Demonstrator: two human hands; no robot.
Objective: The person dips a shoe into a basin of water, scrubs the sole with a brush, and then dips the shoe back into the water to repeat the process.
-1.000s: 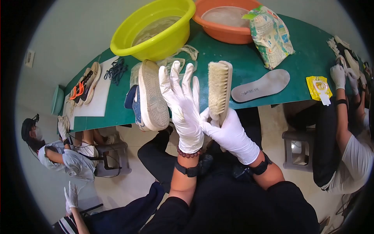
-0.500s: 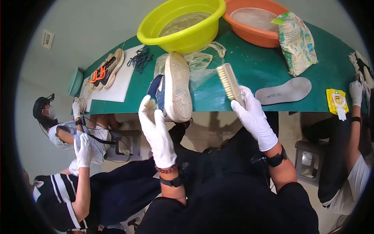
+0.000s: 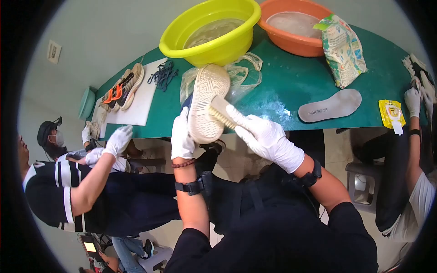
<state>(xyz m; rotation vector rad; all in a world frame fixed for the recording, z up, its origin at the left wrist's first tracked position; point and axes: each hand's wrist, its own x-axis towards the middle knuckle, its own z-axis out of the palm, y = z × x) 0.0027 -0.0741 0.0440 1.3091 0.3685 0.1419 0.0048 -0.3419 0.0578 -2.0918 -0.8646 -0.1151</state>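
Observation:
A shoe stands at the table's front edge with its pale patterned sole turned toward me. My left hand, in a white glove, is closed on the shoe's left side; the fingertips are hidden behind it. My right hand, also gloved, grips a brush with pale bristles, which lies across the middle of the sole. Behind the shoe is a crumpled clear plastic bag. To the right lies a grey insole.
A yellow-green basin and an orange basin hold cloudy water. Beside them stands a detergent bag. Further out are a yellow packet, dark laces and sneakers. Co-workers' gloved hands show at left and right.
My right hand has moved left and brought the brush onto the sole. My left hand has closed on the shoe, which now tilts slightly. The co-worker at left has leaned toward the table.

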